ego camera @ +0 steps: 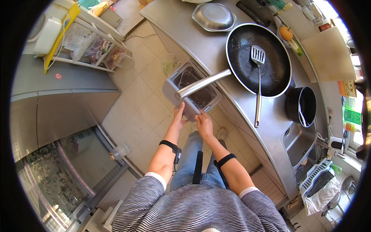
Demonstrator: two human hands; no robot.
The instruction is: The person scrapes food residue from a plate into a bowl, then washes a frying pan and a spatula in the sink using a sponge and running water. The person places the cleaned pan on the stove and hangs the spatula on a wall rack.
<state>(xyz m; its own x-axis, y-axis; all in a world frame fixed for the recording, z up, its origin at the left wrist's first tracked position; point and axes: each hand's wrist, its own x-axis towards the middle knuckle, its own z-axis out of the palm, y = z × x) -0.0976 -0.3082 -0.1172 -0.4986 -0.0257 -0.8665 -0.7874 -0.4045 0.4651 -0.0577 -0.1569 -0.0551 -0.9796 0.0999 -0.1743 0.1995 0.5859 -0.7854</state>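
A grey plastic trash bin point(172, 92) with a dark liner stands beside the counter front. My left hand point(179, 118) rests against the bin's near outer side, fingers partly hidden behind it. At the bin's near corner is my right hand point(203, 121), its fingers bent at the rim; whether it pinches the rim is unclear. Over the bin juts the metal handle of a large black frying pan point(243, 72) that sits on the steel counter point(246, 107). A slotted metal spatula point(258, 78) lies in the pan, its handle reaching over the pan's edge.
A black pot point(292, 105) stands near the sink point(298, 145). A metal bowl point(214, 17) is on the counter's far part. Grey cabinets point(81, 119) and a white shelf rack point(84, 62) border the left side. A plastic bottle point(121, 150) lies on the tiled floor.
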